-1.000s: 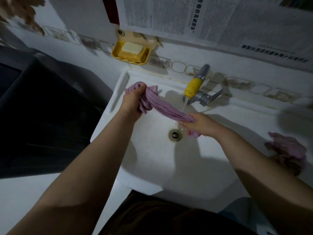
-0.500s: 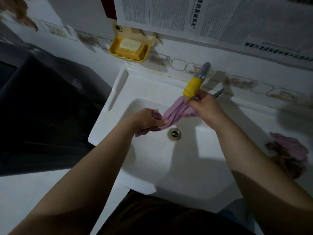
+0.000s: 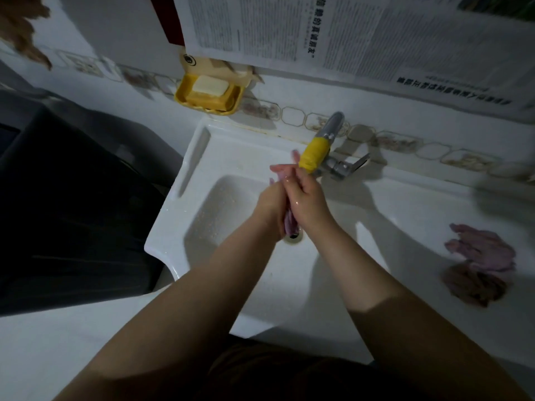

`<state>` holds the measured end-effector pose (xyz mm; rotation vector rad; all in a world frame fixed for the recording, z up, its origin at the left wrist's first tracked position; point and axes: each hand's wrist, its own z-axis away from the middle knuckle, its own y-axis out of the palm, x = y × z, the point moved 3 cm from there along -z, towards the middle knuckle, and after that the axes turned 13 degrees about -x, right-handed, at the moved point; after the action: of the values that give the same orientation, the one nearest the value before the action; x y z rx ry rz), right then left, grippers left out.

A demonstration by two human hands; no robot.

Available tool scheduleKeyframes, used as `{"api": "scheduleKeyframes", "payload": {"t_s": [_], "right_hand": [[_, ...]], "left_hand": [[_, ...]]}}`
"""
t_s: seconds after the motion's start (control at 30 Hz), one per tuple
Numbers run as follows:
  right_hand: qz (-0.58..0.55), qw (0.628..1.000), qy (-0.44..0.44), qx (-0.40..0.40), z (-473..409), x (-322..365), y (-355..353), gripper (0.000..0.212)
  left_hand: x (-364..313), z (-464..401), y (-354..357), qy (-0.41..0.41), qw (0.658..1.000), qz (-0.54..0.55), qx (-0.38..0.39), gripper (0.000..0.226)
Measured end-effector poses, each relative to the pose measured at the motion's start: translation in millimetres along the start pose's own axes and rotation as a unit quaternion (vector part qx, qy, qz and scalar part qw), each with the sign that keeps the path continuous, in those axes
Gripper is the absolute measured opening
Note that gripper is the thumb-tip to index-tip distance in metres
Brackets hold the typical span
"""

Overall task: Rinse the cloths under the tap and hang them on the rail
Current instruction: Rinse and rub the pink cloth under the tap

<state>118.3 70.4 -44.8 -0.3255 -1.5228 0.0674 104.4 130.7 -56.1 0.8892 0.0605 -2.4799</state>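
Observation:
A purple cloth [image 3: 290, 225] is squeezed between my two palms over the white sink [image 3: 202, 157], and only a strip of it shows below them, above the drain. My left hand [image 3: 270, 202] and my right hand [image 3: 307, 198] press together just under the tap [image 3: 317, 153], which has a yellow sleeve on its spout. Whether water is running cannot be made out. Two more cloths, a purple one [image 3: 486, 250] and a brownish one [image 3: 474, 283], lie bunched on the sink's right ledge. No rail is in view.
A yellow soap dish [image 3: 210, 95] with a bar of soap hangs on the wall, up and left of the sink. Newspaper [image 3: 347, 36] covers the wall above. A dark appliance [image 3: 63, 204] stands close on the left.
The cloth was stretched between my hands, left end lower. Both hands have come together under the tap and now clamp the cloth between the palms.

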Motion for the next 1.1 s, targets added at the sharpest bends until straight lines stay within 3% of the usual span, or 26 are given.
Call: {"api": "scheduleKeyframes", "payload": {"t_s": [0.1,0.17,0.27,0.47,0.57,0.63,0.8,0.93,1.1], "right_hand": [[-0.009,0.994,0.099,-0.052,-11,-6,-3,0.033],[-0.067,0.975,0.187,-0.102,-20,-5,-3,0.027],[-0.196,0.913,0.331,-0.135,-25,-3,-4,0.020],[-0.339,0.811,0.445,-0.168,-28,-3,1,0.037],[-0.360,0.810,0.451,-0.104,-25,0,1,0.036],[-0.398,0.794,0.459,-0.015,-27,4,-3,0.039],[-0.339,0.809,0.458,0.145,-24,-10,-26,0.061],[-0.345,0.797,0.458,0.192,-16,-10,-37,0.061],[-0.390,0.782,0.434,0.221,-21,2,-35,0.067]], "left_hand": [[9,2,2,0.029,0.996,-0.082,-0.033,0.054],[7,5,2,0.062,0.983,-0.167,-0.052,0.061],[3,9,2,0.130,0.970,-0.203,-0.043,0.054],[5,8,-12,0.183,0.959,-0.210,-0.045,0.040],[1,10,-23,0.184,0.965,-0.187,-0.012,0.036],[-1,9,-34,0.170,0.974,-0.150,0.013,0.038],[-15,-1,-75,0.109,0.991,-0.070,0.027,0.038],[-28,0,-89,0.129,0.989,-0.070,0.025,0.023],[-31,-9,-93,0.137,0.987,-0.045,0.075,0.028]]}}
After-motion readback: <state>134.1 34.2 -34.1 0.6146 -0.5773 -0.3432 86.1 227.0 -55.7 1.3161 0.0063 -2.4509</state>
